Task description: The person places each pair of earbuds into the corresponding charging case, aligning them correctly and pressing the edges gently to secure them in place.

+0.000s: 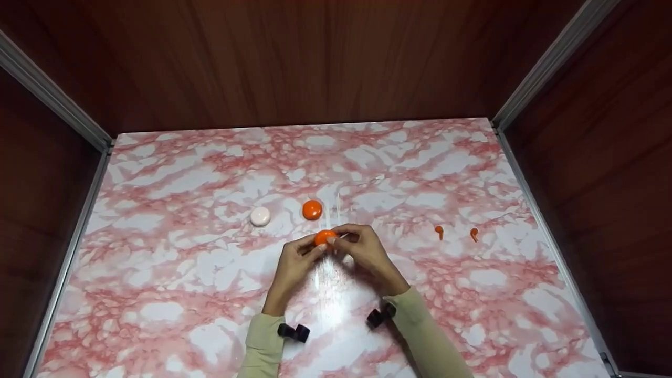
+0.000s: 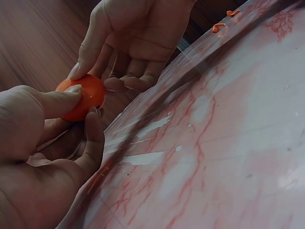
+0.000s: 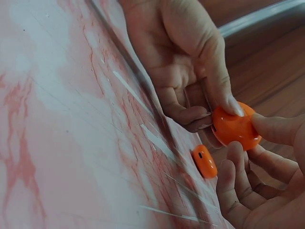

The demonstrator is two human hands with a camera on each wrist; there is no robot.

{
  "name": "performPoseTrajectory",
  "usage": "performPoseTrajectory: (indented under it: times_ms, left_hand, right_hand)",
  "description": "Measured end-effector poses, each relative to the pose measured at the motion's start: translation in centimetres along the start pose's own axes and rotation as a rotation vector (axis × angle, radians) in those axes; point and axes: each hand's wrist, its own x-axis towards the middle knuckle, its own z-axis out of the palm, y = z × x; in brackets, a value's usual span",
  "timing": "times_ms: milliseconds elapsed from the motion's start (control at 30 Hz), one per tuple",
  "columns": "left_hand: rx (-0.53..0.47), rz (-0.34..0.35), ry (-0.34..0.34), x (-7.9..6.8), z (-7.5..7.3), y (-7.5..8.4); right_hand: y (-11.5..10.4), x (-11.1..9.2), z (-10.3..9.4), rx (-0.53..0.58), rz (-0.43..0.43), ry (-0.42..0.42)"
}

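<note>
A: Begin at the left of your work surface. What lies there?

B: A round white piece [image 1: 260, 216] rests on the red-and-white marbled table [image 1: 157, 220], apart from your hands.

A: State the condition of your left hand [image 1: 294, 265].

B: It pinches the held orange case [image 1: 325, 237]. Your thumb lies on the case's face; bent fingers meet its edge.

A: Locate that case.

B: It sits between your two hands, raised off the table. A second orange case [image 1: 312, 210] rests on the table just beyond it. In the right wrist view, a small dark slot [image 3: 200, 155] shows on the side of that second case.

A: Can you read a brand or label on either case?

B: At this size, you cannot tell whether either surface carries any lettering.

A: Proceed to your right hand [image 1: 367, 254].

B: It pinches the same case from the right, thumb on the face; the left wrist view shows your remaining fingers loosely bent.

A: And at the far right?

B: One small orange earbud [image 1: 439, 230], then another orange earbud [image 1: 474, 232], both on the table, well apart from your hands.
</note>
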Motion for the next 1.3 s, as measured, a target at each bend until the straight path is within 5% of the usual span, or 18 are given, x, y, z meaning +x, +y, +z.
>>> performPoseTrajectory:
  times_ms: [333, 667, 1300]
  left_hand:
    - [0.030, 0.017, -0.026, -0.09, -0.17, -0.13]
    - [0.027, 0.041, -0.045, -0.03, -0.03, -0.01]
    - [0.017, 0.044, -0.053, -0.05, 0.28, 0.00]
  right_hand:
    - [-0.01, 0.01, -0.09, 0.020, 0.022, 0.024]
    - [-0.48, 0.36, 0.08, 0.033, 0.139, 0.100]
    - [-0.48, 0.17, -0.16, 0.006, 0.127, 0.098]
